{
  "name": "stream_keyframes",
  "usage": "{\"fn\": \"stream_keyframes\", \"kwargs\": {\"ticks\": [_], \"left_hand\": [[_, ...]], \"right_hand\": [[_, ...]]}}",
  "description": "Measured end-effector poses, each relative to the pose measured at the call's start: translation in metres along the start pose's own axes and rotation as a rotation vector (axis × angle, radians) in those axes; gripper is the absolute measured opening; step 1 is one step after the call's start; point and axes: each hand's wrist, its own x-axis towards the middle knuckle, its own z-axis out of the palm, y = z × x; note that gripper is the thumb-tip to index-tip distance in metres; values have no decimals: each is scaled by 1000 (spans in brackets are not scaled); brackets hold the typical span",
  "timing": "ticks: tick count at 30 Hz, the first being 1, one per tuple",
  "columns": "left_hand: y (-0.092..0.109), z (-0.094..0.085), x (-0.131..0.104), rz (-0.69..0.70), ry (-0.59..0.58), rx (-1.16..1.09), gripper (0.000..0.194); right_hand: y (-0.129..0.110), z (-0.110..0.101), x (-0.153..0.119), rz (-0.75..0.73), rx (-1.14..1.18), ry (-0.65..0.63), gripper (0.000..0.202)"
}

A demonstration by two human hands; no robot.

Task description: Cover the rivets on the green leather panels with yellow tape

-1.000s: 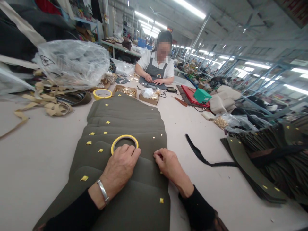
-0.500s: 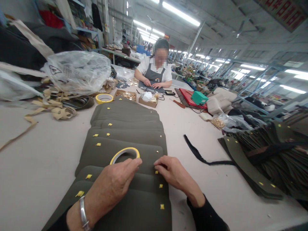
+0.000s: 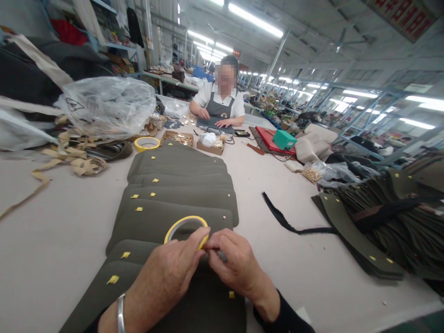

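My left hand [image 3: 166, 273] is closed round a roll of yellow tape [image 3: 185, 221], held above the overlapping dark green pieces [image 3: 173, 185]. The fingers of my right hand [image 3: 236, 261] are pinched at the roll's right edge, touching the left fingertips; what lies between them is too small to make out. Small yellow tape bits, one of them [image 3: 113, 279] near my left wrist, stick to the green pieces along both sides. Small metal studs show near the right edge of the upper pieces.
A second tape roll [image 3: 147, 144] and boxes of metal parts [image 3: 210, 147] lie beyond the pieces. Bundled green strips [image 3: 391, 222] and a black strap [image 3: 277, 215] are at right, a plastic bag [image 3: 107, 106] at left. Across the table sits a person [image 3: 225, 108].
My right hand has moved left from the green piece's edge to the tape roll, meeting my left fingers. The roll has shifted slightly right. The view has shifted a little.
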Motion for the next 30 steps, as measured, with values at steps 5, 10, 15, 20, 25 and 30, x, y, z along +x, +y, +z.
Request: {"fn": "stream_keyframes", "kwargs": {"ticks": [5,10,15,20,25,30], "left_hand": [[1,6,2,-3,-37,-107,18],[2,12,12,0,-56,-58,23],[4,18,23,63,71,-50,20],[-1,32,20,-25,-154,128,12],[-2,40,21,-67,-410,212,11],[-1,39,23,-76,-431,218,12]], "right_hand": [[3,3,-7,-45,-124,116,17],[-1,4,-9,296,39,189,13],[25,-2,-2,879,538,236,13],[72,-14,0,998,501,197,26],[78,-9,2,871,238,40,20],[73,0,7,649,-107,-18,17]]}}
